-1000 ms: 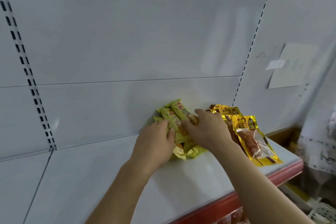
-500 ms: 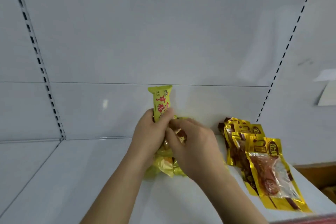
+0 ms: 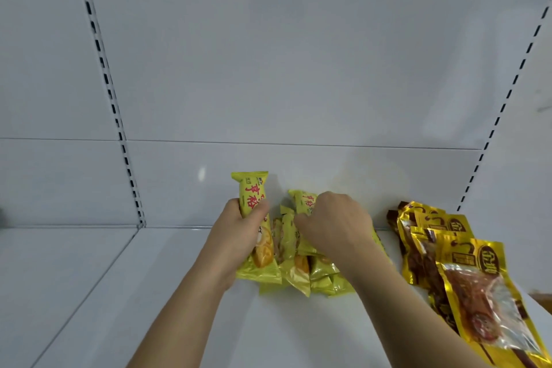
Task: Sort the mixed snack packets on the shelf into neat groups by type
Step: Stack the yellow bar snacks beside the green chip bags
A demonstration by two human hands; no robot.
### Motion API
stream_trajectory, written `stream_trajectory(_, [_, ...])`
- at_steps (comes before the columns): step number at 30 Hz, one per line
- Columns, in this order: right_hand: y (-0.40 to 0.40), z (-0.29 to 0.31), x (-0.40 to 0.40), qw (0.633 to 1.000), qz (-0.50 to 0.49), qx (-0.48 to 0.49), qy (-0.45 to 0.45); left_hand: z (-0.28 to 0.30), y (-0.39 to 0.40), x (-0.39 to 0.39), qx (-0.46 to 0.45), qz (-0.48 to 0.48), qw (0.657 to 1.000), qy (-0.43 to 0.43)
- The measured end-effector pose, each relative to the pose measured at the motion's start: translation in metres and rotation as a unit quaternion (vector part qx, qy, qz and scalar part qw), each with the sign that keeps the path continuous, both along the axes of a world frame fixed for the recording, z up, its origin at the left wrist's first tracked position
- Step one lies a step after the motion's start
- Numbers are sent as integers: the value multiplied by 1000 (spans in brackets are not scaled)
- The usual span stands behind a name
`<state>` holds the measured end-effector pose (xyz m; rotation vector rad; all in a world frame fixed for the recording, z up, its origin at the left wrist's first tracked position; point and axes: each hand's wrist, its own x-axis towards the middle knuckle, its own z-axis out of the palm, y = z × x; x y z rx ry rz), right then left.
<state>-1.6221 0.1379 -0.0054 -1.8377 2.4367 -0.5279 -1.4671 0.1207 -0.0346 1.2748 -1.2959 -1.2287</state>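
Note:
Several yellow snack packets with red lettering (image 3: 298,269) lie bunched at the back of the white shelf (image 3: 149,293). My left hand (image 3: 236,236) grips one yellow packet (image 3: 254,197) and holds it upright at the left of the bunch. My right hand (image 3: 331,224) curls over the top of the bunch and pinches another yellow packet (image 3: 304,202). To the right lies a row of gold packets of brown meat snacks (image 3: 466,272), overlapping from the back wall toward the front edge.
The white back panel (image 3: 268,69) rises right behind the packets, with slotted uprights at left (image 3: 110,92) and right (image 3: 504,104). Bare shelf surface stretches left of my arms and in front of the yellow bunch.
My hands have parted: the left has carried its upright yellow packet a little leftward, and the right has shifted onto another packet in the bunch. The view has moved closer.

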Motion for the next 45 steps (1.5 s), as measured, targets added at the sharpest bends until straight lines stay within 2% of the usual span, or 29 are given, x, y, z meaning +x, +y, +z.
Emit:
stream_trajectory(5, [27, 4, 16, 980, 43, -143, -134, 0, -7, -5, 7, -29, 998, 59])
stream_trajectory(8, [37, -9, 33, 968, 85, -225, -74, 9, -5, -8, 28, -109, 987, 114])
stream_trajectory(9, [36, -16, 33, 956, 102, -270, -62, 11, -5, -8, 15, -121, 986, 115])
stream_trajectory(11, [37, -23, 31, 945, 125, -298, -44, 13, -9, -5, 6, -130, 983, 131])
stream_trajectory(13, [39, -26, 26, 950, 151, -269, -51, 11, -14, -4, 31, -140, 976, 167])
stream_trajectory(15, [42, -25, 16, 952, 181, -227, -97, 8, -16, -5, 56, -140, 966, 210])
stream_trajectory(16, [40, -25, 8, 952, 175, -217, -128, 6, -17, -6, 59, -134, 964, 224])
stream_trajectory(18, [33, -25, -12, 963, 95, -209, -139, 4, -18, -8, 55, -114, 964, 233])
stream_trajectory(21, [20, -27, -36, 995, -49, -85, -22, 3, -19, -10, 42, -97, 966, 236])
stream_trajectory(23, [14, -31, -39, 997, -69, 3, 35, 3, -19, -10, 35, -87, 967, 238])
stream_trajectory(24, [12, -32, -40, 996, -68, 17, 46, 2, -19, -10, 33, -83, 967, 238])
stream_trajectory(28, [7, -33, -40, 997, -67, -10, 48, -1, -18, -12, 41, -66, 969, 233])
stream_trajectory(31, [14, -27, -37, 994, -72, -86, -10, -3, -16, -10, 35, -61, 971, 230])
stream_trajectory(35, [33, -12, -5, 963, 39, -219, -154, -3, -11, -9, 37, -71, 965, 249])
stream_trajectory(38, [41, -18, 21, 937, 117, -269, -188, -3, -1, -5, 47, -91, 948, 302])
stream_trajectory(41, [41, -25, 33, 924, 180, -241, -235, -3, 9, 6, 9, -91, 949, 302])
stream_trajectory(45, [41, -32, 61, 900, 282, -205, -261, -6, 24, 35, -38, -41, 953, 298])
